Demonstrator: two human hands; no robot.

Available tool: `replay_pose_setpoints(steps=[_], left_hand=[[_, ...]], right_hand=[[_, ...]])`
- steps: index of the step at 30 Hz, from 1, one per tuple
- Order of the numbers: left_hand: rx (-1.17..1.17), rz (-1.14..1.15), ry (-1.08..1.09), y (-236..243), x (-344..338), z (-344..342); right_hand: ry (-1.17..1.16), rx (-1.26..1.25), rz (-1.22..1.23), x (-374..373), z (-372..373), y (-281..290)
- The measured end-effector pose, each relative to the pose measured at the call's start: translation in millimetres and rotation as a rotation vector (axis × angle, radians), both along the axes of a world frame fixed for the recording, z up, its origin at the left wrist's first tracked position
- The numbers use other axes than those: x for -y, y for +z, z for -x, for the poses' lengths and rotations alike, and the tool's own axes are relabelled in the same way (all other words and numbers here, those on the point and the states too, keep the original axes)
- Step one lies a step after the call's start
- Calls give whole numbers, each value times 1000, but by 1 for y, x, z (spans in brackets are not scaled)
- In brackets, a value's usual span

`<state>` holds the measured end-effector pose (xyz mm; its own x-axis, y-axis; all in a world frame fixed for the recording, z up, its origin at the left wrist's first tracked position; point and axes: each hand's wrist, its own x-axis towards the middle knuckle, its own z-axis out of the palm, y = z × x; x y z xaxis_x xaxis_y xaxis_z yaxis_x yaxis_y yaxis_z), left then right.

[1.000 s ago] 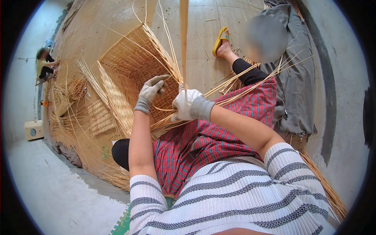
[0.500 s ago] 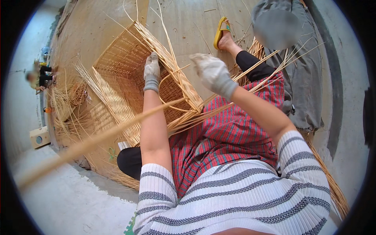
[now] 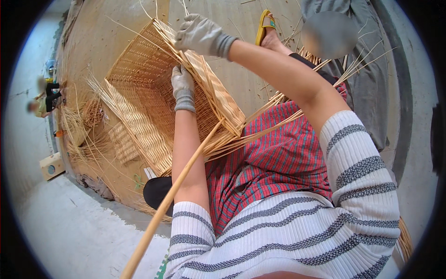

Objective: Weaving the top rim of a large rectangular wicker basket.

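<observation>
A large rectangular wicker basket [image 3: 134, 86] lies tilted in front of me, its open side facing up toward me. My left hand [image 3: 182, 86], in a pale work glove with a grey cuff, reaches into it and grips the right wall near the rim. Just beyond, my gloved right hand [image 3: 200, 35] is closed over the far part of that rim; what its fingers hold is hidden. Loose strands stick out along the rim. A thick wicker rod [image 3: 174, 190] slants from the basket's near corner across my left forearm toward the lower edge.
Long rods [image 3: 278, 123] cross my red checked apron [image 3: 274, 153]. Piled wicker strands [image 3: 76, 121] and a woven piece [image 3: 123, 142] lie left of the basket. A person [image 3: 341, 35], head blurred, is at the upper right, beside a yellow slipper [image 3: 263, 28] on a foot. Others are far left.
My right hand has swung left and away from me, from above the apron to the far rim. The thick rod has turned downward across my forearm. The left hand keeps its hold.
</observation>
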<state>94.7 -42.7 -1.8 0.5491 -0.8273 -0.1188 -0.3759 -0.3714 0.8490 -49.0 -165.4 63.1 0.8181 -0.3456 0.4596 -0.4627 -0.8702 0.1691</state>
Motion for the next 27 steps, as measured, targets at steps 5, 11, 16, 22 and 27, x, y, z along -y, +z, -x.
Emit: replay_pose_setpoints(steps=[5, 11, 16, 22, 27], left_hand=[[-90, -6, 27, 13, -40, -7], [266, -236, -531, 83, -161, 52], [715, -328, -653, 87, -213, 104], [587, -31, -491, 78, -223, 108], [329, 175, -191, 58, -215, 125]], right_hand=[[-355, 128, -684, -47, 5, -9], [-250, -11, -1352, -165, 61, -10], [-244, 246, -1356, -168, 50, -31], [-100, 200, -1311, -160, 83, -32], [-104, -165, -1266, -164, 172, 1]])
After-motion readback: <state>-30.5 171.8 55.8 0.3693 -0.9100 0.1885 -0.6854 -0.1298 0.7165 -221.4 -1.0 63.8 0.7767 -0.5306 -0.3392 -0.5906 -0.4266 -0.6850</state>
